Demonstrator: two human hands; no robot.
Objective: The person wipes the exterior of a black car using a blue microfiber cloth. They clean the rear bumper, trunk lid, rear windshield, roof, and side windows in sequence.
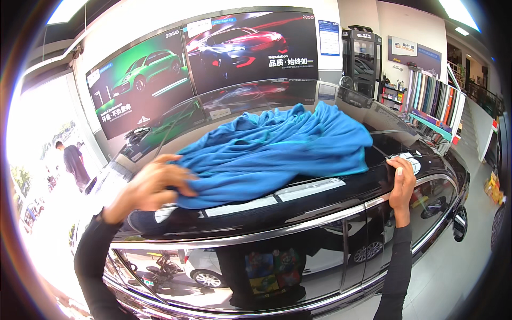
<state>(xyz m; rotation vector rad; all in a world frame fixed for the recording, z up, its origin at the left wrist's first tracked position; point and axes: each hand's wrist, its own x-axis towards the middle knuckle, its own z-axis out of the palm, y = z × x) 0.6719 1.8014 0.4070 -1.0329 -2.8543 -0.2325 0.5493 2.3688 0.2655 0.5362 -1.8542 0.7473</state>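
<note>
A crumpled blue cloth [272,148] with teal edges lies bunched in folds across the glossy black roof of a car [344,202]. My left hand [158,186] is at the cloth's left end, blurred, its fingers partly in front of the fabric. Whether it grips the cloth is unclear. To the right of the cloth, my right hand [402,176] is at the roof's near side, above the side window. Its thumb and fingertips are close together, and I cannot make out anything between them.
Chrome trim [308,225] runs above the reflective side windows [272,272]. A door mirror [460,224] juts out on the right. Car posters [252,44] cover the wall behind. A sample rack [434,100] stands at back right. A person [74,164] is outside on the left.
</note>
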